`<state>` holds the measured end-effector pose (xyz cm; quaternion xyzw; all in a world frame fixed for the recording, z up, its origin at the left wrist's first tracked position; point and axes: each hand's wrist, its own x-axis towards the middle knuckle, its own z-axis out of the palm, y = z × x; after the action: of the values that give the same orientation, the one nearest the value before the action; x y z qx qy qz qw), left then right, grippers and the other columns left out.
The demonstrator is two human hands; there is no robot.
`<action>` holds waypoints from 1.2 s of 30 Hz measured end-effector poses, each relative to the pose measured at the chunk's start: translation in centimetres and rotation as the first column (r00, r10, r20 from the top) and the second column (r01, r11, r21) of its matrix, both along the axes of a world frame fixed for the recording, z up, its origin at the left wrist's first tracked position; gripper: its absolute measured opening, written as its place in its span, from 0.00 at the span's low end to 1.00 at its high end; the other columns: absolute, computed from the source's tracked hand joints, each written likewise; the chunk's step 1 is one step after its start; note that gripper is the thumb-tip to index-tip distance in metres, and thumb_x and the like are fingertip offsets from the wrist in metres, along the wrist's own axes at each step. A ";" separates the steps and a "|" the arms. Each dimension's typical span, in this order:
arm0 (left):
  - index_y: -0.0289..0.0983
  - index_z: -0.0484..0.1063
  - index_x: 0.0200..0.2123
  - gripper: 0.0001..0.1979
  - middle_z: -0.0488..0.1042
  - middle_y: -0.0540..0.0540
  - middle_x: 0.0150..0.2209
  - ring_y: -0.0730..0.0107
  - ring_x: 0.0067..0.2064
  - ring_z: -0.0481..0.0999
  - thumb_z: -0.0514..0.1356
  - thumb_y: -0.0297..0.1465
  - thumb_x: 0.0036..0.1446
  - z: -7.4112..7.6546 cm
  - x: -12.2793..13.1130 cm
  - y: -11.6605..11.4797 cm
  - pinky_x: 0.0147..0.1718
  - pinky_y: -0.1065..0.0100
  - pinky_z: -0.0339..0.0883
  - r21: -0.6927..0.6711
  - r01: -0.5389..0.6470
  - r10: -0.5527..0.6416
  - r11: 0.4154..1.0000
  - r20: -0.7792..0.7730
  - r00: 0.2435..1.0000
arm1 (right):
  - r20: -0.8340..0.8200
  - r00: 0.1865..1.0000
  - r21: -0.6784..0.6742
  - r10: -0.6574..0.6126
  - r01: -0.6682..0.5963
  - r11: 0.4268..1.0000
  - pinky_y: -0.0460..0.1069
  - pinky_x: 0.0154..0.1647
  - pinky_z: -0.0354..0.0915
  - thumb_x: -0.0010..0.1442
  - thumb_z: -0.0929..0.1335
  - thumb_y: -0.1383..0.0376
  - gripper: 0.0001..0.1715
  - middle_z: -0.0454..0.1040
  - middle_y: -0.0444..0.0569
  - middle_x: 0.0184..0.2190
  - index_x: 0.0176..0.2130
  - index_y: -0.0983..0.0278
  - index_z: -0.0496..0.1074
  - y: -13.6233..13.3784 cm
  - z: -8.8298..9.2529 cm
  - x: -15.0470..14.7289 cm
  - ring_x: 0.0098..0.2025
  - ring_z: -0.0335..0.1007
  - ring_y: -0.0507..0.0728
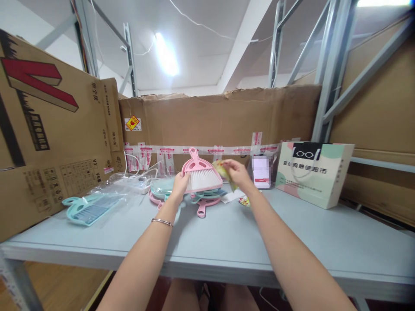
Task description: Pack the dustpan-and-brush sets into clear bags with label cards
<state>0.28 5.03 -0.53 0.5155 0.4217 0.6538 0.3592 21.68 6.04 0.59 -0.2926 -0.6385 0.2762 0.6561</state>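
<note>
My left hand is closed on the left edge of a pink dustpan with a white-bristled brush set in it. The set is tilted up above the table, its handle pointing away from me. In my right hand is a yellow-green printed packet or sticker sheet, pinched beside the dustpan's right edge; its exact kind is blurred. Below lies a pile of pink and teal dustpan sets, with a pink handle jutting toward me. A white paper and a colourful printed piece lie near my right wrist.
A teal dustpan set in clear plastic lies at the left. At the back right stand a phone and a paper bag. Cardboard boxes wall the back and left of the grey table; metal posts rise behind.
</note>
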 end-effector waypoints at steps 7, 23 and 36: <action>0.32 0.73 0.36 0.26 0.76 0.42 0.34 0.64 0.36 0.73 0.61 0.49 0.43 0.2 1.4 -1.3 0.35 0.67 0.64 -0.049 0.223 -0.224 0.974 -0.032 0.974 | 0.639 0.731 0.245 -0.238 0.101 0.964 0.48 0.33 0.58 0.52 0.65 0.69 0.02 0.69 0.44 0.24 0.30 0.63 0.68 -1.8 -1.2 -4.0 0.28 0.62 0.53; 0.32 0.73 0.37 0.21 0.77 0.42 0.34 0.65 0.36 0.75 0.68 0.36 0.38 1.1 1.4 -2.3 0.37 0.64 0.67 0.036 0.245 -0.246 0.969 0.023 0.969 | 0.056 0.693 0.452 -0.718 0.624 0.637 0.59 0.51 0.55 0.49 0.69 0.51 0.31 0.65 0.57 0.48 0.47 0.64 0.61 -3.2 -0.5 -4.0 0.52 0.58 0.63; 0.35 0.71 0.42 0.20 0.75 0.40 0.42 0.57 0.45 0.72 0.58 0.43 0.51 1.4 1.1 -2.2 0.45 0.60 0.64 0.249 0.117 -0.053 0.961 -0.249 0.967 | -0.766 0.643 -0.313 -0.001 -0.373 0.874 0.47 0.29 0.71 0.44 0.72 0.68 0.16 0.77 0.42 0.28 0.35 0.62 0.67 -3.4 -0.6 -8.0 0.30 0.74 0.53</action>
<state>1.41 2.79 0.86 0.6514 0.3492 0.6205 0.2622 13.72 2.65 -0.05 -0.2256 -0.2595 0.5771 0.7407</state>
